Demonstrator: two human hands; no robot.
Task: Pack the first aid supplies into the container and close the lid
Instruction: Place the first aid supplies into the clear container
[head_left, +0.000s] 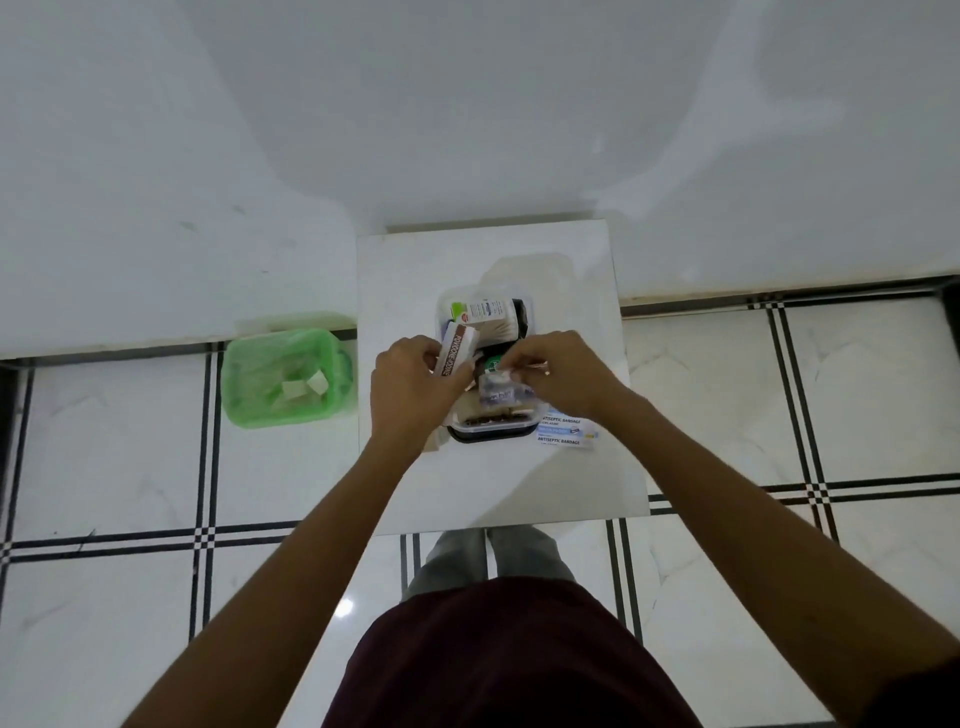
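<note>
Seen from above, a green bin (288, 375) lined with a plastic bag stands on the tiled floor (109, 441) at far left, just beside the left edge of a small white tabletop (498, 493) and holding a few pale scraps. Bare tabletop lies open along the near edge and in a strip down the left side. The left hand (410, 387) hovers over the container's left side, its fingers (451, 385) closed around a white box printed "Povidone-Iodine" (458, 347), which stands tilted on end. At centre sits the container (491, 428), a dark rectangular tub with a clear rim, crowded with supplies: a white-labelled bottle with a dark cap (493, 310) lies on its side at the far end, with other packets below it too blurred to name. No lid is fitted on it; a faint clear shape on the tabletop behind may be the lid, though that cannot be told for sure. The right hand (563, 374) meets the left over the tub, fingers (511, 364) pinched on a small clear-wrapped packet (497, 391). A white-and-blue leaflet reading "Antiseptic Bandage" (566, 431) lies flat on the tabletop, touching the container's near right corner. Beyond, a plain white wall (467, 104) rises behind the tabletop; white floor tiles with black grid lines run right.
</note>
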